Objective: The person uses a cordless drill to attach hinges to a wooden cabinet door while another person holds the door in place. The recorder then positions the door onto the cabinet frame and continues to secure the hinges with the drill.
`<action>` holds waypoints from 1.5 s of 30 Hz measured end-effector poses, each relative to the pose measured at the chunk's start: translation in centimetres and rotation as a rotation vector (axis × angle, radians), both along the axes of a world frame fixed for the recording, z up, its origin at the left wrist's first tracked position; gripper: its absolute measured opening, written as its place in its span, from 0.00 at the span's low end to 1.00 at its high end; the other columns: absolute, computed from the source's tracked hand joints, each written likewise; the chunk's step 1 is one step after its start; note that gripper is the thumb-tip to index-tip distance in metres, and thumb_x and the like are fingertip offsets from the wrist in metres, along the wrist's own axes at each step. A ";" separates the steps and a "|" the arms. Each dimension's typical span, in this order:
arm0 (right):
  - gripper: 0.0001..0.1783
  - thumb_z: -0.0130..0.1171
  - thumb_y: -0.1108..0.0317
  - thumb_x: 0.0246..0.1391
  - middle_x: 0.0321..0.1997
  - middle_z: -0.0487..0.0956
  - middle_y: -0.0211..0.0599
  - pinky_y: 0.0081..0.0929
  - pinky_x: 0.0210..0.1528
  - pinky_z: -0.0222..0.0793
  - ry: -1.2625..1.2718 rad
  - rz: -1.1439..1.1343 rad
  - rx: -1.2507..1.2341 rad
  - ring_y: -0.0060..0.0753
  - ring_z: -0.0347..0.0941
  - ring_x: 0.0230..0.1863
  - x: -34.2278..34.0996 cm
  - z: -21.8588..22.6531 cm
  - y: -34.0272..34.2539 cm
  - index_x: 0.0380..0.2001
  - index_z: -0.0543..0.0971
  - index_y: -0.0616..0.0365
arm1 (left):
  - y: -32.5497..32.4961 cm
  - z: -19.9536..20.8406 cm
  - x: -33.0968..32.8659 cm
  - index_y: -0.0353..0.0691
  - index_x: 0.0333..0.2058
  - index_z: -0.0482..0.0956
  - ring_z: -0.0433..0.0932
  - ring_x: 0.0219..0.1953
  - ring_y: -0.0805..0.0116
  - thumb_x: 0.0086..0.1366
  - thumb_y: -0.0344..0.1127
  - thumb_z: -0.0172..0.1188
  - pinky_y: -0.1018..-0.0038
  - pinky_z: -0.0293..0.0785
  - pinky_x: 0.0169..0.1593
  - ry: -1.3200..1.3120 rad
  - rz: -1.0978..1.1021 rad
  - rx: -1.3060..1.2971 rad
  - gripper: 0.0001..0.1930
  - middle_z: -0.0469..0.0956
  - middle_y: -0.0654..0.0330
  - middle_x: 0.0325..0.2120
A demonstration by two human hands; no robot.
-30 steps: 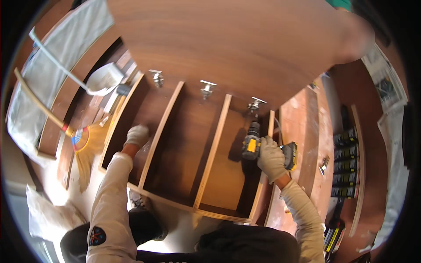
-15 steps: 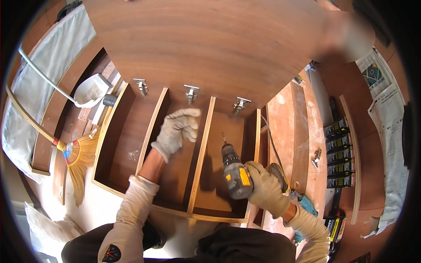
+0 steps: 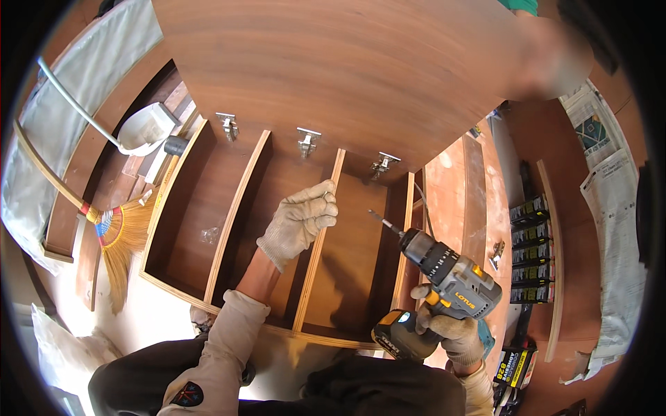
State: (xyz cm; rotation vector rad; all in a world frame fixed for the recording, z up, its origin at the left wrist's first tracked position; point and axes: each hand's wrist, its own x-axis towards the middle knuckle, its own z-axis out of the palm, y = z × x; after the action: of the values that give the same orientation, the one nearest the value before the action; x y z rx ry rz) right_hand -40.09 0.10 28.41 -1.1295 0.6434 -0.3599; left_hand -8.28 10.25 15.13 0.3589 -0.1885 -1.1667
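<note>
My gloved right hand point(image 3: 454, 333) is wrapped round the grip of a grey and yellow cordless drill point(image 3: 454, 277), whose bit point(image 3: 385, 222) points up and left above the right compartment. Above the divider beside that compartment, my gloved left hand point(image 3: 298, 218) is closed in a pinch; whatever may be between its fingertips is too small to make out. Both hands are over an open wooden cabinet point(image 3: 298, 331) split into three compartments. Behind it stands a large brown panel point(image 3: 319, 69), with three metal hinges point(image 3: 307, 142) along its lower edge at the cabinet.
On the left are a straw broom point(image 3: 125, 225), a white long-handled dustpan point(image 3: 147, 130) and a mallet point(image 3: 175, 147). A clear plastic packet point(image 3: 209, 235) lies in the left compartment. Several dark boxes point(image 3: 531, 246) line the right side, near newspaper point(image 3: 610, 208). Another person's green sleeve point(image 3: 520, 5) shows at top right.
The drill has swung right and turned, so its battery side now shows and the bit points up-left. My left hand has moved right and its fingers have drawn into a pinch.
</note>
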 end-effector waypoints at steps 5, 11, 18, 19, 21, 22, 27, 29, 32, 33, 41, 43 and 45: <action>0.40 0.75 0.73 0.40 0.51 0.83 0.43 0.28 0.32 0.79 -0.037 0.043 0.007 0.28 0.77 0.29 -0.4 -0.5 0.6 0.60 0.74 0.64 | -0.7 -2.0 -0.7 0.32 0.56 0.74 0.84 0.41 0.63 0.77 0.34 0.51 0.68 0.87 0.43 0.128 -0.131 -0.203 0.15 0.80 0.56 0.42; 0.19 0.72 0.71 0.49 0.53 0.85 0.32 0.32 0.55 0.76 0.319 0.531 -1.519 0.31 0.82 0.51 -2.1 -1.5 -0.9 0.47 0.84 0.51 | -2.0 1.5 -4.6 0.35 0.53 0.76 0.82 0.43 0.62 0.78 0.39 0.52 0.62 0.87 0.47 0.214 -0.035 0.096 0.15 0.79 0.58 0.40; 0.30 0.72 0.67 0.50 0.53 0.85 0.33 0.34 0.58 0.76 0.336 0.584 -1.524 0.34 0.83 0.51 -1.7 -1.8 -1.4 0.58 0.78 0.54 | -2.0 1.6 -5.4 0.35 0.50 0.78 0.83 0.42 0.60 0.77 0.39 0.54 0.63 0.87 0.48 0.300 -0.115 -0.033 0.13 0.80 0.57 0.38; 0.31 0.72 0.66 0.50 0.53 0.85 0.34 0.34 0.59 0.76 0.297 0.527 -1.361 0.35 0.83 0.51 -1.8 -2.3 -1.6 0.59 0.77 0.55 | -1.9 2.0 -5.5 0.35 0.49 0.78 0.83 0.41 0.60 0.77 0.39 0.54 0.64 0.86 0.47 0.307 -0.110 -0.015 0.13 0.80 0.57 0.38; 0.35 0.73 0.65 0.49 0.54 0.84 0.36 0.34 0.59 0.76 0.234 0.399 -1.007 0.36 0.83 0.51 -2.3 -3.4 -1.5 0.61 0.75 0.57 | -2.1 2.9 -5.7 0.35 0.48 0.78 0.83 0.40 0.61 0.76 0.38 0.55 0.66 0.86 0.46 0.286 -0.095 0.007 0.12 0.80 0.58 0.37; 0.37 0.74 0.65 0.47 0.54 0.84 0.38 0.35 0.58 0.76 0.206 0.334 -0.813 0.37 0.83 0.50 -2.7 -4.3 -1.1 0.62 0.75 0.58 | -2.3 3.1 -5.7 0.35 0.48 0.78 0.82 0.40 0.62 0.76 0.37 0.55 0.66 0.85 0.45 0.277 -0.087 0.018 0.11 0.80 0.58 0.37; 0.47 0.77 0.60 0.42 0.49 0.83 0.45 0.38 0.54 0.78 0.299 0.389 -0.987 0.43 0.83 0.47 0.3 -1.5 -0.6 0.65 0.71 0.63 | -2.2 1.9 -4.3 0.36 0.46 0.78 0.82 0.38 0.66 0.76 0.36 0.55 0.68 0.85 0.43 0.160 -0.134 0.126 0.10 0.80 0.60 0.36; 0.49 0.78 0.58 0.40 0.48 0.82 0.45 0.40 0.52 0.78 0.223 0.476 -1.423 0.44 0.82 0.46 1.7 -0.8 -0.7 0.66 0.69 0.65 | -2.5 1.8 -4.2 0.37 0.45 0.78 0.82 0.37 0.67 0.76 0.36 0.54 0.68 0.85 0.42 0.164 -0.145 0.158 0.10 0.79 0.61 0.35; 0.52 0.77 0.56 0.38 0.48 0.81 0.43 0.38 0.45 0.76 0.304 0.552 -1.667 0.39 0.79 0.38 2.1 -1.5 -1.3 0.66 0.68 0.66 | -3.4 1.5 -4.3 0.38 0.46 0.78 0.82 0.36 0.68 0.76 0.38 0.54 0.68 0.84 0.42 0.202 -0.141 0.164 0.10 0.79 0.63 0.34; 0.52 0.76 0.56 0.38 0.48 0.81 0.43 0.37 0.43 0.75 0.339 0.576 -1.732 0.38 0.78 0.36 2.3 -1.7 -1.5 0.66 0.68 0.66 | -3.8 0.8 -4.1 0.38 0.46 0.77 0.82 0.35 0.68 0.77 0.38 0.54 0.68 0.84 0.42 0.217 -0.134 0.148 0.10 0.79 0.63 0.33; 0.47 0.73 0.57 0.41 0.48 0.81 0.44 0.37 0.44 0.74 0.315 0.566 -1.770 0.38 0.77 0.37 2.8 -3.3 -1.8 0.65 0.69 0.66 | -4.0 -0.1 -4.3 0.40 0.44 0.78 0.81 0.35 0.69 0.76 0.39 0.53 0.67 0.83 0.42 0.245 -0.093 0.155 0.10 0.79 0.64 0.32; 0.46 0.72 0.57 0.43 0.50 0.81 0.44 0.37 0.43 0.74 0.331 0.609 -1.810 0.38 0.77 0.36 3.2 -2.7 -1.9 0.65 0.69 0.65 | -3.6 -0.1 -4.0 0.41 0.43 0.78 0.81 0.34 0.70 0.75 0.39 0.55 0.68 0.82 0.42 0.203 -0.091 0.219 0.09 0.79 0.64 0.32; 0.43 0.70 0.59 0.45 0.51 0.81 0.43 0.36 0.42 0.75 0.363 0.647 -1.792 0.38 0.78 0.36 3.8 -2.5 -1.9 0.65 0.69 0.65 | -3.3 -0.3 -3.5 0.41 0.42 0.79 0.80 0.33 0.71 0.74 0.40 0.56 0.69 0.81 0.41 0.093 -0.080 0.279 0.09 0.78 0.65 0.32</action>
State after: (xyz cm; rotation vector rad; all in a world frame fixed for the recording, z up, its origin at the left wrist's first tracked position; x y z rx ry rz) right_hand -36.33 -1.80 25.95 -3.0537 0.0558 -0.0787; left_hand -11.80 6.91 14.79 0.5448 0.0434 -1.2894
